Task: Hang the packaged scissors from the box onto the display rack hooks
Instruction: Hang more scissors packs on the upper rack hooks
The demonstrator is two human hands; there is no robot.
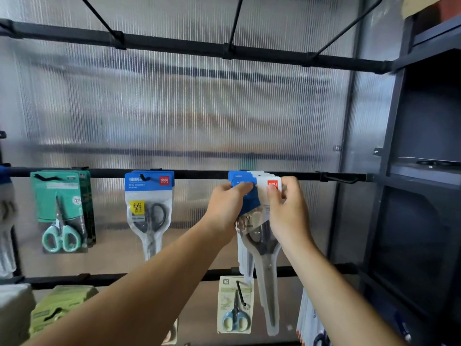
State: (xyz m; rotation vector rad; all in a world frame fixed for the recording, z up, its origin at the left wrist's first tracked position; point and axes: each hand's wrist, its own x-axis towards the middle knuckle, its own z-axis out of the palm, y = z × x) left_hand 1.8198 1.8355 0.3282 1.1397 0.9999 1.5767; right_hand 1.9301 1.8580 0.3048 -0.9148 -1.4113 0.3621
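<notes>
Head view | left hand and right hand both pinch blue-topped scissors pack at middle rail | bare hook at its 3 o'clock

Hands: two, left hand and right hand.
Rack bars: three horizontal; upper bar, middle bar, lower bar.
Upper prongs: three, slanting up from the upper bar.
Bare hook, middle bar: one.
Green-carded packs, mint handles: at least two, stacked.
Blue-topped packs, black handles: two, one behind the other.
Blue-and-white packs, at the hands: several, stacked; exact number not readable.
Pale card, blue-handled scissors, lower bar: one.
Yellow-green packs, lower left: a pile, not countable.
</notes>
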